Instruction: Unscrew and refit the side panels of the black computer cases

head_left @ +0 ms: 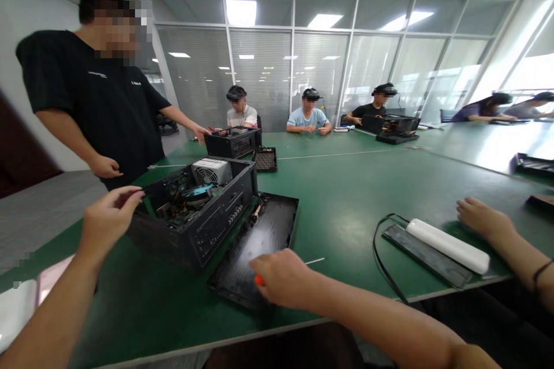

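Observation:
An open black computer case [225, 216] lies on its side on the green table [346, 184], with a silver power supply [212, 172] and a cooler fan among its inner parts. My left hand [108, 219] is at the near left corner of the case, thumb and fingertips pinched together; what they hold, if anything, is too small to make out. In my right hand [288, 279] is a screwdriver with an orange-red handle [258, 280], its thin shaft pointing right. That hand hovers over or rests on the near end of a black rimmed panel [255, 248]; I cannot tell which.
Another person's hand [485, 219] rests at right near a white power bank-like bar [448, 245], a dark strip and a cable. A standing person [104, 104] touches a second case [234, 141]. More people sit along the far side. A pink-edged item [54, 277] lies at left.

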A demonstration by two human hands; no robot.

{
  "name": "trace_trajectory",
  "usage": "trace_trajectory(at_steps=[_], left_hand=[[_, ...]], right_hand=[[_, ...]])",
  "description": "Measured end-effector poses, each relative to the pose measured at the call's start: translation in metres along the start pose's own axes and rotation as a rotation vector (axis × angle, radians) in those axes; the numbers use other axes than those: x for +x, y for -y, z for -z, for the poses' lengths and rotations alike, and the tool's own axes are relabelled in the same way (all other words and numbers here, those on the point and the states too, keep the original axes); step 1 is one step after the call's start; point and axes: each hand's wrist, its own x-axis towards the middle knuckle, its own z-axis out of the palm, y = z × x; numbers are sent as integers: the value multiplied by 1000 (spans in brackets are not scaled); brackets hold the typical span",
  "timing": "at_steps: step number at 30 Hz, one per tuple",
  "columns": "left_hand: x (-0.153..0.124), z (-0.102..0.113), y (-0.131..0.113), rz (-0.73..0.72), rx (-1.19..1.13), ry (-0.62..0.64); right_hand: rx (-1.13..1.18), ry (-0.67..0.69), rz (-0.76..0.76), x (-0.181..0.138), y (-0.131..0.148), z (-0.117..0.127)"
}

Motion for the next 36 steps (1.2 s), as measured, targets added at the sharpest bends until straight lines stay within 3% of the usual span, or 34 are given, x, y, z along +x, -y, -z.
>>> trace_trajectory(at_steps=[3,5,8,11,16,22,29,32,36], left_hand=[[-35,0,-51,-190,-121,121],[-57,-13,-90,-357,-199,335],[-75,-55,-138,-492,-294,600],[-68,-112,-163,-499,-332,713],[-29,-195,-170,-413,-194,703],[-13,-253,-163,-383,-11,635],[-17,-284,-154,-424,88,588],[-16,-289,-154,-461,118,579],[-17,-292,-156,-517,152,561]], right_hand=[[-93,26,-85,-17,-52,4],[-114,78,-35,-23,-79,0],[-155,116,34,-24,-90,-11],[-192,113,69,-18,-75,-20],[-219,94,91,-7,-54,-25],[-66,-54,112,-17,-69,-19],[324,-482,20,-13,-121,38],[347,-583,-8,9,-146,55],[372,-741,-97,50,-173,55]])
